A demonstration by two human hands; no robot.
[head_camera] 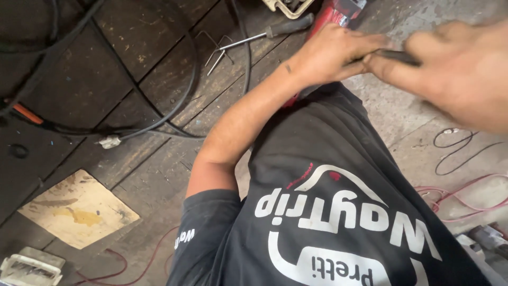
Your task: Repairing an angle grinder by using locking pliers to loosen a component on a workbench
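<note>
Two hands meet at the top right of the view, and one dark, slim tool [398,56] runs between them — that's the thing to watch. The left hand [333,53] comes in along a bare forearm from the lower left, fingers curled over and closed on the near end of that dark shaft, so its grip is narrow and wrapped around the tool. The right hand [455,74] sits just to the right, large and blurred, its fingers pinched on the other end; the blur hides exactly how tight that grip is, but it looks closed on the same piece. The tool's long axis lies nearly level across the picture, tilting slightly down to the right, so it bridges one grip to the other with only a short stretch showing between them. Just behind the left hand there's a red machine body [332,13], touching or very close, hard to tell which. Farther left on the wooden floor [127,47] lies a screwdriver [267,34] with a dark handle, well apart from both hands, beside some bent wire pieces [217,53]. A black cable [180,100] loops across the boards, and the dark printed shirt [338,212] fills the foreground.
</note>
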